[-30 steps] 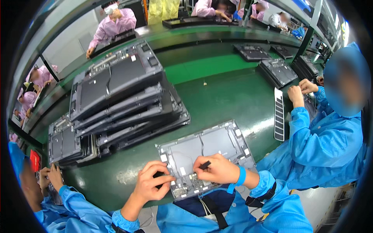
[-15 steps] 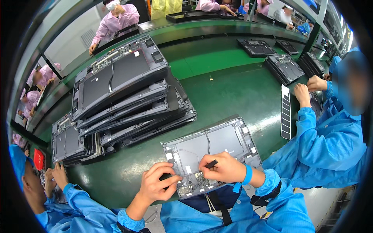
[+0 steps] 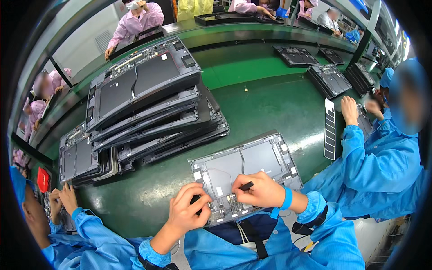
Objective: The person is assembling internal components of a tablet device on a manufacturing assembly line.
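Note:
In front of me on the green bench lies an opened laptop or tablet chassis (image 3: 265, 157), with a large grey battery panel, a dark cable and a circuit board along its near side. My right hand (image 3: 258, 191), with a blue wrist band, is closed on a short black stick-like tool (image 3: 246, 186) over the circuit board. Its working tip is hidden by the fingers. My left hand (image 3: 188, 207) is at the chassis's near left corner, fingers curled around a small black item (image 3: 195, 199) that is mostly hidden. Its fingertips meet near the chassis edge.
A tall, uneven stack of similar chassis (image 3: 148, 85) stands at left, beside a lower stack (image 3: 81, 157). Further stacks (image 3: 330, 78) are at the back right. A strip of black labels (image 3: 330, 130) lies near a co-worker's sleeve (image 3: 378, 153). Another co-worker's hands (image 3: 63, 200) are at left.
My hands stay over the same part of the chassis, with only slight finger movement. The view has shifted a little. The right co-worker's hands have moved apart.

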Motion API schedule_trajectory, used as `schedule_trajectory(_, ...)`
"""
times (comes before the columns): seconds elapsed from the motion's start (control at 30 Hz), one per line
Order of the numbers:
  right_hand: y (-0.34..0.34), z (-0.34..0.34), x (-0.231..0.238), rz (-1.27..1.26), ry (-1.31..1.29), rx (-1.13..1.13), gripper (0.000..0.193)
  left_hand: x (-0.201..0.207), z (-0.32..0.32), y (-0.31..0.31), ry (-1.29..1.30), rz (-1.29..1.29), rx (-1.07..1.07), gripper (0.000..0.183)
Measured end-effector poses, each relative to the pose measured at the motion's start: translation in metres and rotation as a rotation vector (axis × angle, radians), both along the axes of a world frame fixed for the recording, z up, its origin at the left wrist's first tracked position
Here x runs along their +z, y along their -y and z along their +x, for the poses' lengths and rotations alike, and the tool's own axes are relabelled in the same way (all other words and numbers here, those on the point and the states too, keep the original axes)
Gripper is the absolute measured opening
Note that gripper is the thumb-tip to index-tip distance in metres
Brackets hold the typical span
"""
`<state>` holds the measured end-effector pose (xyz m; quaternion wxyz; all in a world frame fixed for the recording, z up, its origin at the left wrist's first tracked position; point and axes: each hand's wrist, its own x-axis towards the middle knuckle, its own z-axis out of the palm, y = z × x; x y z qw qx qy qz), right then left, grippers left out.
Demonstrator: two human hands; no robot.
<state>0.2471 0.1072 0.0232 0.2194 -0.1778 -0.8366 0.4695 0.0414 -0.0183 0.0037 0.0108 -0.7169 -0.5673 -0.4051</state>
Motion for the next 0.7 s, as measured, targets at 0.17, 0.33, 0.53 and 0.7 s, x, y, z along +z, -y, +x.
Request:
schedule_trajectory(0.17, -0.002, -0.001, 0.003, 0.142, 0.033, 0.024, 0.011, -0.004, 0.003, 0.007, -0.176, 0.111, 0.044, 0.019)
schedule_trajectory(0.33, -0.001, 0.000, 0.001, 0.142, 0.031, 0.005, 0.011, -0.004, -0.001, 0.010, -0.042, 0.076, -0.019, 0.021)
schedule_trajectory(0.53, -0.003, -0.016, 0.037, -0.259, 0.035, -0.061, 0.017, 0.012, -0.032, -0.019, 0.095, 0.046, 0.065, 0.018)
schedule_trajectory(0.7, -0.025, -0.047, 0.030, -0.016, -0.003, 0.004, 0.015, 0.015, -0.048, -0.029, -0.054, -0.006, -0.033, 0.020)
